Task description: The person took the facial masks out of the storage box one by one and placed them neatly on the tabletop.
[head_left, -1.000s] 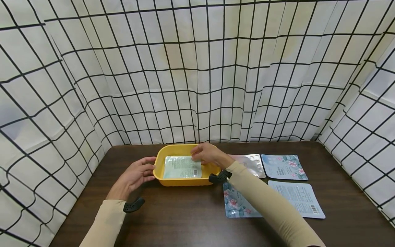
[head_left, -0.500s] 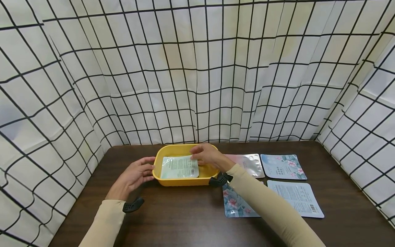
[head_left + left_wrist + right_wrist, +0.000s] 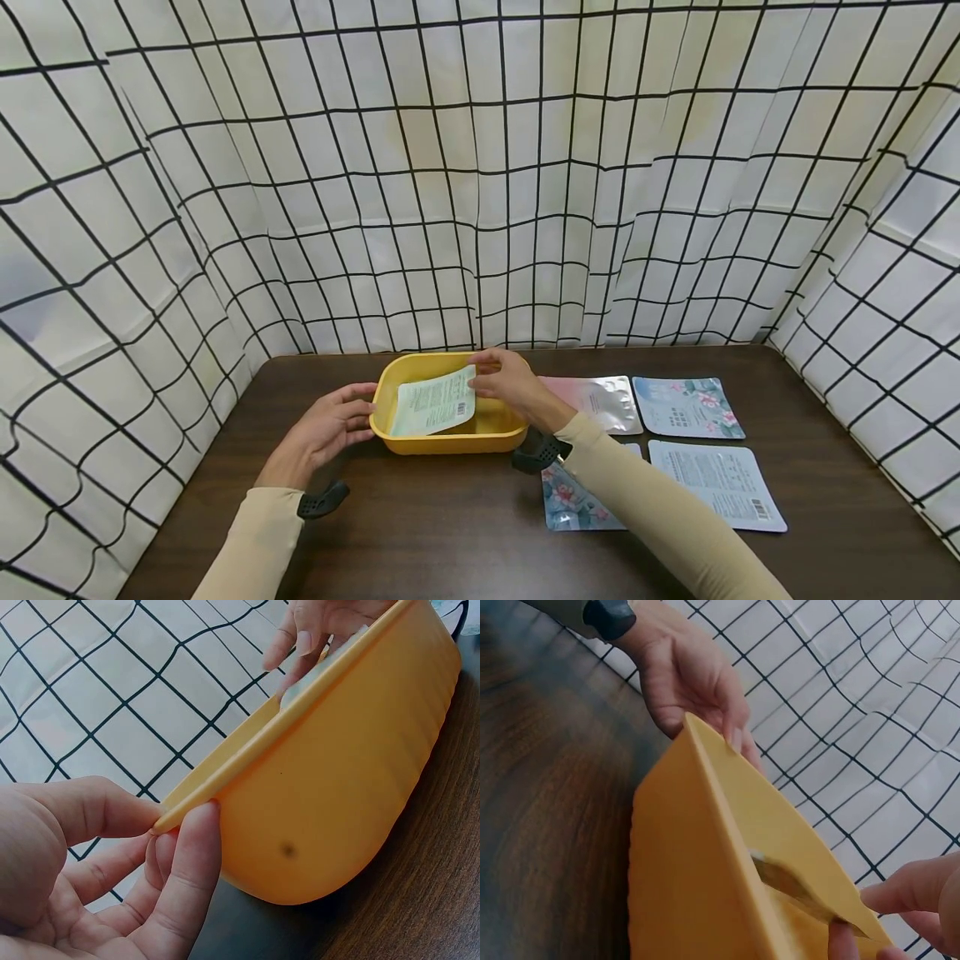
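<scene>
A yellow plastic basin (image 3: 457, 445) sits at the back of the table, left of the middle. My left hand (image 3: 333, 425) holds its left end; the left wrist view shows thumb and fingers (image 3: 191, 859) pinching the rim. Inside the basin is a pale green sheet-mask sachet (image 3: 431, 407), printed side up with a barcode. My right hand (image 3: 513, 385) reaches over the basin and pinches the sachet's right edge between thumb and fingers. That edge is raised, and the sachet (image 3: 799, 889) slants within the walls in the right wrist view.
Right of the basin lie a pink and silver sachet (image 3: 596, 402), a blue floral sachet (image 3: 688, 407) and a pale blue text-side sachet (image 3: 716, 483). My right sleeve partly covers another floral sachet (image 3: 572, 496). A grid-patterned curtain (image 3: 480, 208) stands behind the dark wooden table (image 3: 427, 533).
The right edge of the green sachet has been lifted by my right hand, and it now tilts after first lying flatter. My left hand has stayed at the basin's end.
</scene>
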The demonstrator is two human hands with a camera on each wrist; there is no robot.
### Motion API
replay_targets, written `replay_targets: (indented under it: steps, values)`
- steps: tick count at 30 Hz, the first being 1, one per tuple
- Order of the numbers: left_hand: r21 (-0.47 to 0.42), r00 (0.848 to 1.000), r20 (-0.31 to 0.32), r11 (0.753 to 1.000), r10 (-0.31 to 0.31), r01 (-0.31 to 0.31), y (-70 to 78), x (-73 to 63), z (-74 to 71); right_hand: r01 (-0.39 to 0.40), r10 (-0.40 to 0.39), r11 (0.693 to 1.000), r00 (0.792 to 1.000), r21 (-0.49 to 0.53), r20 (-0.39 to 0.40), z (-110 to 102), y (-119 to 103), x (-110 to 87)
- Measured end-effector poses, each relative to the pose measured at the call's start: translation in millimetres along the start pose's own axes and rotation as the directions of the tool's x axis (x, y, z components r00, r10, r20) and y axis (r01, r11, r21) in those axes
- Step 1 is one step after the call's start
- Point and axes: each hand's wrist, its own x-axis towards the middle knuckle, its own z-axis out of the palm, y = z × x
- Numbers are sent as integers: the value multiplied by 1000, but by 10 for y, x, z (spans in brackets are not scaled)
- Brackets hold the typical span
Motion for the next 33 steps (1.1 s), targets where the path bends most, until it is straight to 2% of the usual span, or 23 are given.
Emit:
replay_targets:
  steps: [7, 14, 21, 26, 33]
  values:
    - [-3, 1000, 0, 1000, 4, -4, -9, 6, 0, -68, 68, 997, 998, 36, -3, 60, -28, -13]
    - [-9, 1000, 1, 1000, 2, -2, -10, 9, 0, -83, 83, 997, 993, -10, 80, 53, -18, -3]
    - [-4, 1000, 1, 1000, -1, 1, -22, 2, 0, -115, 121, 992, 980, -49, 160, 50, -18, -45]
    - [-9, 1000, 0, 1000, -3, 3, -22, 5, 1, -112, 127, 991, 968, -79, 218, 38, -27, -70]
    - [-9, 1000, -1, 1000, -1, 1, -3, 6, -1, -84, 97, 994, 974, -69, 207, -1, -84, -70]
